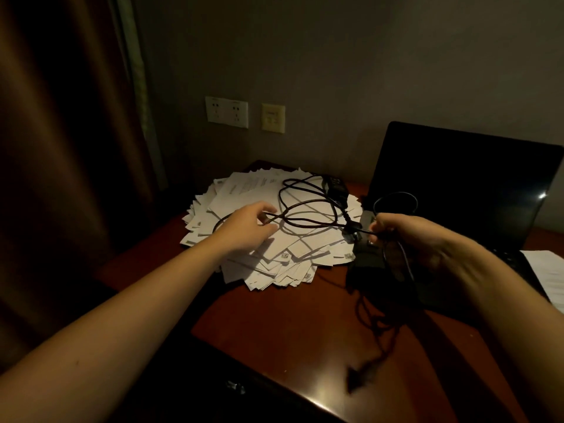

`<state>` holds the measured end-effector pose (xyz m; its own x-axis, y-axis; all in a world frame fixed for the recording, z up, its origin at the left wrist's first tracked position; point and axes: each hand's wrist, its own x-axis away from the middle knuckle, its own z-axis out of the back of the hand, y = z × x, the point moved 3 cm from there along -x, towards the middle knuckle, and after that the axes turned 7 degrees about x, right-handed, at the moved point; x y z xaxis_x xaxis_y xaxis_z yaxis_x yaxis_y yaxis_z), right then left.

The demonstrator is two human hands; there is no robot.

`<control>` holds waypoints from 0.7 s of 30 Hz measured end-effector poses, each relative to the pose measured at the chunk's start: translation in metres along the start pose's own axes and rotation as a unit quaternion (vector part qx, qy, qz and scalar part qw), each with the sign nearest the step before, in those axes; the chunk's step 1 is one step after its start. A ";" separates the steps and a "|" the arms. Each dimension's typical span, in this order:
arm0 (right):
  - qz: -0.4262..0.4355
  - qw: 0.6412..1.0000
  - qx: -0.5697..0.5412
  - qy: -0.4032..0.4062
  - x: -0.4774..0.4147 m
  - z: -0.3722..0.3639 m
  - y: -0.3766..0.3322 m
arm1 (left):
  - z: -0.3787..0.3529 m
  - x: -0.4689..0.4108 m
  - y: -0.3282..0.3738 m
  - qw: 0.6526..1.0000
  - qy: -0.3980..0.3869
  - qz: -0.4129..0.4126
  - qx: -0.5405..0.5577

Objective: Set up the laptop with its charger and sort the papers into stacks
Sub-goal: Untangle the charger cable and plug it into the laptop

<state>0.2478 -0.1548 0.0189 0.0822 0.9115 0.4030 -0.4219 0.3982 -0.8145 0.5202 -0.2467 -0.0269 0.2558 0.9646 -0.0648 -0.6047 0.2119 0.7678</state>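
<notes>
A messy heap of white papers [274, 248] lies on the dark wooden desk [305, 325]. Across the heap runs a looped black charger cable [308, 209], with its black power brick [335, 186] at the heap's far edge. My left hand [247, 228] pinches a stretch of the cable over the papers. My right hand [406, 233] grips a thinner part of the cable beside the open black laptop [464, 190], whose screen is dark. More cable hangs from that hand, blurred, toward the desk's front.
Two white wall sockets [226, 112] and a beige wall plate [273, 118] sit on the wall behind the desk. A brown curtain [61, 132] hangs at the left. A white sheet [546, 270] lies on the laptop's right side.
</notes>
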 end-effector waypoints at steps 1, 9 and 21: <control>-0.002 1.000 -0.011 -0.019 0.004 -0.001 -0.001 | 0.000 -0.002 -0.002 0.998 0.022 0.000 -0.054; 0.025 0.988 -0.150 0.035 0.009 0.006 0.000 | 0.006 -0.005 -0.003 0.980 -0.019 -0.001 -0.196; 0.061 0.913 -0.380 0.133 -0.012 0.004 -0.021 | 0.010 -0.001 0.021 0.870 0.104 -0.256 -0.409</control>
<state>0.2520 -0.1749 0.0326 0.3363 0.9064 0.2556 0.2968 0.1556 -0.9422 0.5151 -0.2451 -0.0044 0.5583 0.7011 -0.4436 -0.8082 0.5804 -0.0999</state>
